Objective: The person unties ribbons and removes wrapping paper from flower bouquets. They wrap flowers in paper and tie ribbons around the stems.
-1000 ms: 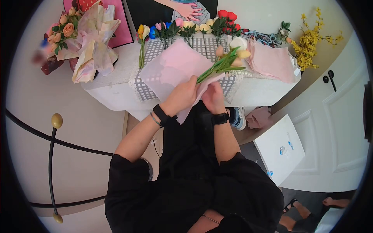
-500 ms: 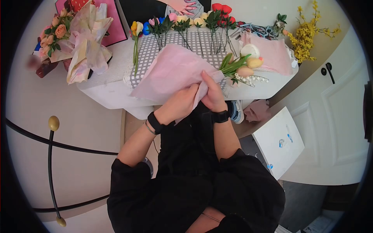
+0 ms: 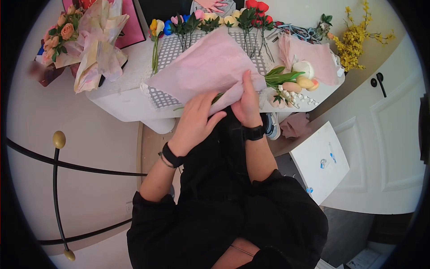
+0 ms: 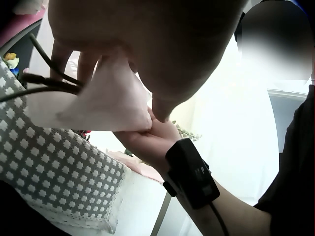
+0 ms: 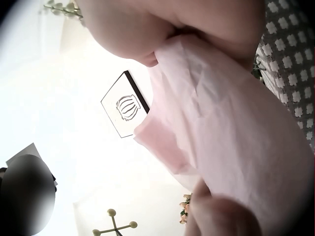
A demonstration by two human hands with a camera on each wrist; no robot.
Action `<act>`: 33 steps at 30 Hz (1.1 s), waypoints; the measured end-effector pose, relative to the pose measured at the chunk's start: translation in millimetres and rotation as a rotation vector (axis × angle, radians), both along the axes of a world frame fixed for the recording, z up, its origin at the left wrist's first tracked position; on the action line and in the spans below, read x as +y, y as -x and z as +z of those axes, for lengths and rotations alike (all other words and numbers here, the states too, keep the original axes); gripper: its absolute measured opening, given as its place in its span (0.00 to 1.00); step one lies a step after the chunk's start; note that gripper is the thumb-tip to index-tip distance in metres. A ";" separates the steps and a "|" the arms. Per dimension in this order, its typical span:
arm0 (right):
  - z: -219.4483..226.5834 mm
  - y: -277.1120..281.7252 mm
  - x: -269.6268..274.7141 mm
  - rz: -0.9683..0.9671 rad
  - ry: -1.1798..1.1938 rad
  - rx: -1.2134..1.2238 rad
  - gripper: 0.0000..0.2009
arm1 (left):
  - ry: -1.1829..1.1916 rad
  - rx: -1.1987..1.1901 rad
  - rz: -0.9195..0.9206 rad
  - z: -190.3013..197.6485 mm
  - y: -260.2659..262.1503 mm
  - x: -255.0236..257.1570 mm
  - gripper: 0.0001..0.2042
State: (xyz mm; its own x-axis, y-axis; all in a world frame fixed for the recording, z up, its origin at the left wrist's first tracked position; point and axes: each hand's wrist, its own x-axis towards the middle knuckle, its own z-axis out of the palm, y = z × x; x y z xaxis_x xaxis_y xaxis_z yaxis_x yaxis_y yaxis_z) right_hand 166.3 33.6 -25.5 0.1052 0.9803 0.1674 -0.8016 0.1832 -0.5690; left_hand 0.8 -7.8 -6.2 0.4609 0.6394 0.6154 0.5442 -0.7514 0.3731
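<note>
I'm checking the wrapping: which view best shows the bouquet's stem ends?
The left wrist view: stem ends show close up outside pink wrapping paper. The head view shows a thin tip near the left hand; the right wrist view, none.

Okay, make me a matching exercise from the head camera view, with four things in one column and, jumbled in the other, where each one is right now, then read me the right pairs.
Things:
1. Red flowers
2. Large pink wrapping sheet
3. Peach roses
4. Yellow blossom branches

Places:
A. Far left of the head view
B. To the right of the table, near the white door
C. Along the back of the table
D. Gripped by the right hand

Right pairs: 1-C, 2-D, 3-A, 4-B.
</note>
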 end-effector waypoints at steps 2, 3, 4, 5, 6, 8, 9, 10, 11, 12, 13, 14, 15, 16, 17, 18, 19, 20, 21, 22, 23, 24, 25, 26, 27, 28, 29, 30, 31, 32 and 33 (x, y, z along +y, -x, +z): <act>-2.2 1.5 -0.7 0.001 -0.001 0.006 0.22 | -0.029 -0.021 -0.005 -3.1 -5.7 8.7 0.20; -2.8 2.0 -2.1 -0.005 -0.002 0.011 0.22 | 0.011 -0.076 -0.017 -10.2 -7.6 15.0 0.16; -2.6 1.4 -3.4 -0.010 -0.003 0.010 0.22 | 0.052 -0.131 -0.032 -14.1 -9.2 18.7 0.13; 0.7 0.5 -6.4 0.039 -0.008 0.082 0.22 | 0.053 -0.133 -0.037 -12.2 -9.9 18.4 0.13; 3.3 -1.0 -9.8 0.088 -0.010 0.156 0.22 | 0.194 -0.187 -0.004 -8.7 -9.8 16.4 0.10; 6.6 -7.5 -14.5 0.143 -0.018 0.165 0.22 | 0.334 -0.238 0.025 -8.6 -6.9 17.2 0.09; 7.5 -10.7 -15.8 0.202 -0.029 0.174 0.22 | 0.379 -0.262 0.019 -11.2 -3.1 19.8 0.09; 6.5 -13.0 -16.2 0.200 -0.031 0.173 0.22 | 0.424 -0.287 0.012 -13.0 0.2 22.2 0.09; 5.4 -15.2 -15.8 0.227 -0.049 0.181 0.23 | 0.421 -0.286 0.009 -13.2 2.2 23.8 0.09; 5.3 -17.3 -15.7 0.254 -0.068 0.188 0.23 | 0.410 -0.300 0.008 -13.5 4.3 24.5 0.09; 5.8 -20.1 -16.4 0.252 -0.072 0.186 0.23 | 0.400 -0.314 0.008 -14.1 6.4 24.9 0.09; 7.8 -22.6 -17.6 0.242 -0.069 0.180 0.23 | 0.397 -0.314 0.007 -15.0 8.6 26.0 0.09; 9.6 -25.0 -18.5 0.232 -0.065 0.175 0.22 | 0.307 -0.262 0.079 -16.2 11.4 26.9 0.09; 10.9 -28.5 -19.6 0.233 -0.066 0.176 0.22 | 0.219 -0.209 0.151 -17.1 14.5 26.7 0.09; 12.3 -32.5 -20.8 0.202 -0.051 0.209 0.22 | 0.218 -0.209 0.151 -17.0 18.2 25.4 0.09; 13.7 -35.0 -21.4 0.171 -0.035 0.241 0.21 | 0.251 -0.259 0.204 -16.5 21.9 23.6 0.08; 15.0 -35.4 -21.2 0.169 -0.035 0.240 0.21 | 0.284 -0.308 0.257 -16.8 25.5 22.4 0.08; 16.0 -35.0 -21.1 0.130 -0.036 0.242 0.21 | 0.286 -0.309 0.254 -22.7 29.5 23.9 0.08; 16.7 -34.8 -21.0 0.090 -0.039 0.244 0.22 | 0.323 -0.478 0.178 -33.0 33.6 27.7 0.09; 17.0 -34.7 -21.2 0.089 -0.039 0.244 0.22 | 0.357 -0.646 0.100 -40.6 37.8 29.6 0.11; 17.4 -33.7 -21.0 0.085 -0.058 0.260 0.22 | 0.572 -0.808 -0.045 -40.7 41.2 25.2 0.16; 17.8 -32.8 -20.4 0.083 -0.078 0.276 0.22 | 0.568 -0.806 -0.044 -41.7 40.0 17.8 0.16; 16.6 -32.3 -19.0 0.084 -0.081 0.279 0.22 | 0.785 -1.024 -0.194 -41.9 36.3 9.1 0.15; 14.3 -32.6 -17.9 0.105 -0.095 0.251 0.22 | 1.002 -1.237 -0.350 -39.9 33.3 3.7 0.16; 12.4 -32.5 -17.1 0.124 -0.107 0.221 0.22 | 1.002 -1.235 -0.352 -38.1 33.6 2.8 0.16; 10.9 -31.6 -16.6 0.123 -0.108 0.221 0.22 | 1.025 -1.241 -0.433 -36.7 34.1 2.2 0.15; 10.4 -29.7 -16.6 0.127 -0.116 0.225 0.23 | 1.046 -1.247 -0.513 -36.2 34.7 2.2 0.15; 10.2 -28.6 -16.8 0.132 -0.124 0.229 0.23 | 1.046 -1.249 -0.513 -39.3 36.5 5.6 0.15; 10.2 -28.4 -17.3 0.133 -0.123 0.228 0.23 | 0.994 -1.220 -0.403 -45.5 40.1 11.4 0.14; 10.4 -29.0 -17.9 0.132 -0.123 0.199 0.23 | 0.940 -1.188 -0.294 -46.4 42.3 14.4 0.14; 10.7 -29.9 -18.2 0.130 -0.126 0.173 0.23 | 0.938 -1.186 -0.294 -45.7 45.3 14.6 0.14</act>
